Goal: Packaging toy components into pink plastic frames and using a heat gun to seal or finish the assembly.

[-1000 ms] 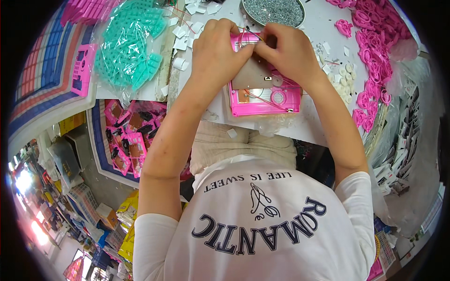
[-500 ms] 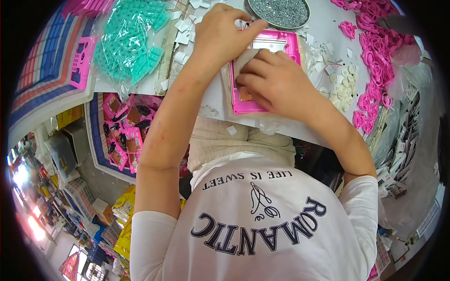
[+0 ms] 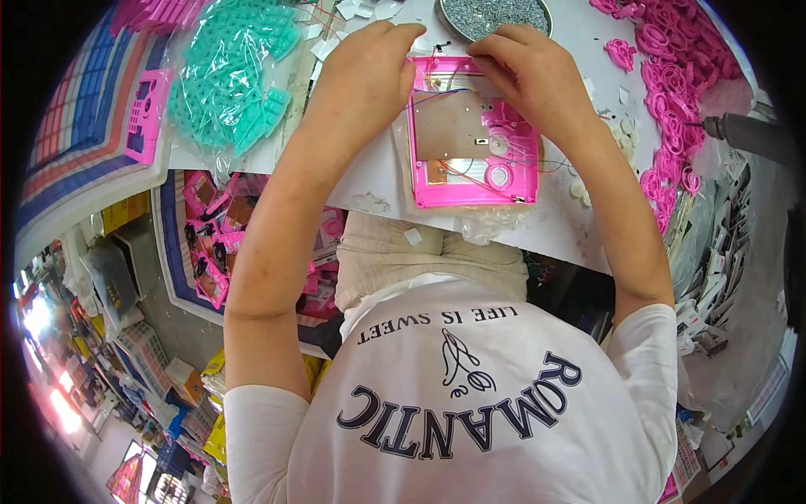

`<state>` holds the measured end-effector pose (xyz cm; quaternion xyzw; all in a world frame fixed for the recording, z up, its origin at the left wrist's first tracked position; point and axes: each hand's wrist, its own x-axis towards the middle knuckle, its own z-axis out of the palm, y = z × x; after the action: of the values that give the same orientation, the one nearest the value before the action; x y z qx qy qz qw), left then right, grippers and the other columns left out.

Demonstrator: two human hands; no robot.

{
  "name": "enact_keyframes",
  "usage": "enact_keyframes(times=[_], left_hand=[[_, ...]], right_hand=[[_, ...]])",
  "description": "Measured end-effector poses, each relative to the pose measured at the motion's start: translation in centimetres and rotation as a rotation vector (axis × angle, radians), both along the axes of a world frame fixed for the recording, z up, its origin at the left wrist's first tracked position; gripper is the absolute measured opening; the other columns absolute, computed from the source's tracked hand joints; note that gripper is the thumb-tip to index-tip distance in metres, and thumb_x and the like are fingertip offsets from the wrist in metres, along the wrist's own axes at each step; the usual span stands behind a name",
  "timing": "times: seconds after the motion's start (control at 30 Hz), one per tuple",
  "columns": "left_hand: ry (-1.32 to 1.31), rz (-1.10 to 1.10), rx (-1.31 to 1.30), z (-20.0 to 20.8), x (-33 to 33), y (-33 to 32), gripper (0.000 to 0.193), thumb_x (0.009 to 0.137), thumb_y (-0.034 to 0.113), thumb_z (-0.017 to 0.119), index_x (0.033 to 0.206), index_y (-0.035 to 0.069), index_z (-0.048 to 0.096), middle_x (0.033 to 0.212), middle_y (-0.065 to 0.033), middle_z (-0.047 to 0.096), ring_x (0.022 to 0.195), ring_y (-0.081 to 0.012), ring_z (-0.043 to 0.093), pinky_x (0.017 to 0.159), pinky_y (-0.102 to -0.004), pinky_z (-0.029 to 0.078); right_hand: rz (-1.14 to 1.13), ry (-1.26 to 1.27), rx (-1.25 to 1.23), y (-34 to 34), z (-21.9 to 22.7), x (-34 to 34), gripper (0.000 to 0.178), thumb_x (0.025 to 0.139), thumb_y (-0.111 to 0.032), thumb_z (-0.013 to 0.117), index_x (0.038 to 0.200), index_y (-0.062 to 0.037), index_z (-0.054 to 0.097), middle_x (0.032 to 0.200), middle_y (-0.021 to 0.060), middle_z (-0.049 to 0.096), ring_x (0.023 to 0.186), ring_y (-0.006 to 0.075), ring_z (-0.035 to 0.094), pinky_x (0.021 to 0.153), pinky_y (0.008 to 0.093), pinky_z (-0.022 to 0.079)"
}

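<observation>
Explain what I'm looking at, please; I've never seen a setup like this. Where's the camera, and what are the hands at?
No machine here: bare human hands, left hand and right hand. The camera is worn on the head, looking down; its wide lens bends straight edges. Between them on the white table lies an open pink case with a brown board. Whether either holds anything is unclear. Nearby: bagged green pieces, loose pink parts and a round dish of grey bits.

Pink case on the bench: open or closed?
Open: no cover lies over the pink case, so the flat brown board and pale round part inside show from above.
</observation>
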<state>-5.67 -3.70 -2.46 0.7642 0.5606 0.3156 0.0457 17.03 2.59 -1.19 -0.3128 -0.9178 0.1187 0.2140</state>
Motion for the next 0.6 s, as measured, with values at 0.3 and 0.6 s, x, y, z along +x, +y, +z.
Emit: enact_keyframes(times=[0.3,0.6], left_hand=[[-0.3,-0.229,-0.242,2.2,2.2,1.9,0.021,0.084,0.012,0.069,0.104,0.004,0.072,0.088,-0.0099,0.073,0.085,-0.0278,0.071,0.077,-0.0381,0.056],[-0.423,-0.121,-0.618,2.5,4.4,1.9,0.018,0.087,0.009,0.071,0.104,0.002,0.072,0.093,-0.0103,0.073,0.081,-0.0207,0.071,0.069,-0.0326,0.053]], right_hand=[[0.047,-0.198,0.146,-2.9,0.6,0.7,0.008,0.073,-0.01,0.073,0.08,-0.0066,0.07,0.086,0.0071,0.063,0.089,0.0273,0.063,0.075,0.0414,0.052],[-0.042,-0.09,0.022,-6.2,1.1,2.6,0.014,0.082,-0.017,0.074,0.081,-0.0066,0.066,0.081,0.0071,0.06,0.082,0.0271,0.062,0.072,0.041,0.051]])
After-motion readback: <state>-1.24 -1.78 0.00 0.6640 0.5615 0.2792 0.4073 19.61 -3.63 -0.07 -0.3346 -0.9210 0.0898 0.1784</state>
